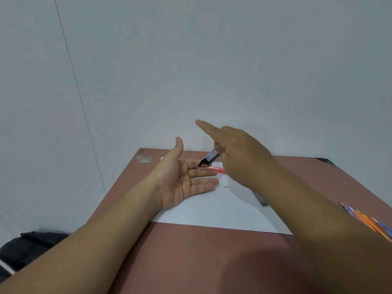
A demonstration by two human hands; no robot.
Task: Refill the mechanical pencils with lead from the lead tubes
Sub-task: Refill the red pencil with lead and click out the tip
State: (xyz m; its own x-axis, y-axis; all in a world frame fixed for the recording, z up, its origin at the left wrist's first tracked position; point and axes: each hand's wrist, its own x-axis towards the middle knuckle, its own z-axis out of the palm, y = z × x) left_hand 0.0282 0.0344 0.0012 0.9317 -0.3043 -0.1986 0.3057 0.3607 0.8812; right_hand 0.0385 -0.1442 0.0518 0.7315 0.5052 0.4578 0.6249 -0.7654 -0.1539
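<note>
reddish-brown table (191, 257): white paper sheet (214, 211) on top, small white piece (225, 183), red pencil (218, 169), coloured pencils (369, 222) at right edge.

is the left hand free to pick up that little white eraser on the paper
Probably yes. The left hand lies open, palm up, holding nothing, and the white eraser sits on the paper just past its fingertips with nothing between them. The right hand holds the lead tube above, not across the path.

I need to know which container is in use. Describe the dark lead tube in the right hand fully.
The small dark translucent plastic lead tube is held by the right hand, tilted with its black open-looking tip down over the fingers of the open, palm-up left hand. Its upper end is hidden in the grip; contents cannot be seen.
</note>
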